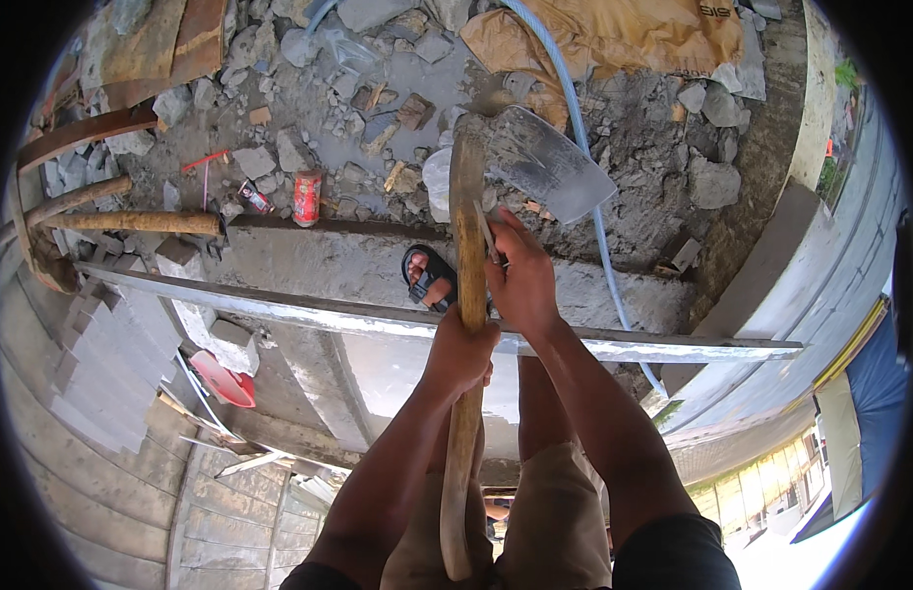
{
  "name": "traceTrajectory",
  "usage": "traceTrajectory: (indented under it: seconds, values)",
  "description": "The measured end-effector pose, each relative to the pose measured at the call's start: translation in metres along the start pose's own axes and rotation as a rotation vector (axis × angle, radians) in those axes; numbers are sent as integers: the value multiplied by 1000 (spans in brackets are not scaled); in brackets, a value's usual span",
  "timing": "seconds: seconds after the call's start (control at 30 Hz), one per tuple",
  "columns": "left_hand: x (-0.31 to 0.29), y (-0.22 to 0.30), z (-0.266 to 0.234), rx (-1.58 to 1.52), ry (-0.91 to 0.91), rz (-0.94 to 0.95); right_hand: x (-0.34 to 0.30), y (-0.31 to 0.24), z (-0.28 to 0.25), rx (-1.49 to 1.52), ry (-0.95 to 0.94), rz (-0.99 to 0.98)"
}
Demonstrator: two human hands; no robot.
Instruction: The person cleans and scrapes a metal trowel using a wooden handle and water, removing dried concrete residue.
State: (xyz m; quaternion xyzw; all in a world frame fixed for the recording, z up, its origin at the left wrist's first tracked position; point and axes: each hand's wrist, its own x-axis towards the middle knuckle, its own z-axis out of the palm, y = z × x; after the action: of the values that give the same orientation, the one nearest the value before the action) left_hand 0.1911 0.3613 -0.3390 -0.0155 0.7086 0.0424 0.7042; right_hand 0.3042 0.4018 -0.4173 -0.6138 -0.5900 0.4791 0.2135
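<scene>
fingers of the left hand (461, 349) wrap the hoe handle (466, 295); right hand (523, 280) fingers pinch a thin blade (488, 236).

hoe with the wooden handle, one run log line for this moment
left hand: grips long wooden hoe handle | right hand: on handle higher up, near grey metal blade | sandalled foot: on concrete ledge

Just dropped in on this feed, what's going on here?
A person stands over a patch of rubble and wet grey ground, holding a long-handled hoe. The left hand grips the wooden handle. The right hand sits higher up beside the handle, pinching a thin metal piece against it. The blade is raised over the rubble. One sandalled foot rests on a concrete ledge, with a red can and blue hose nearby.
</scene>
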Motion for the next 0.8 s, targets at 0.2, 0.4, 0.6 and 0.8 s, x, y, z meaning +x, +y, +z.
traceTrajectory:
  seconds: [0.2,0.4,0.6,0.8]
  values:
    - [4,-7,6,-39,-26,40,44,5,0,-358,-180,-208]
    - [0,3,4,-3,-7,-5,24,-1,14,-326,-126,-229]
    - [1,1,2,15,25,-20,12,-17,11,-269,-157,-220]
    - [11,-21,20,250,71,179,92,26,5,-290,-140,160]
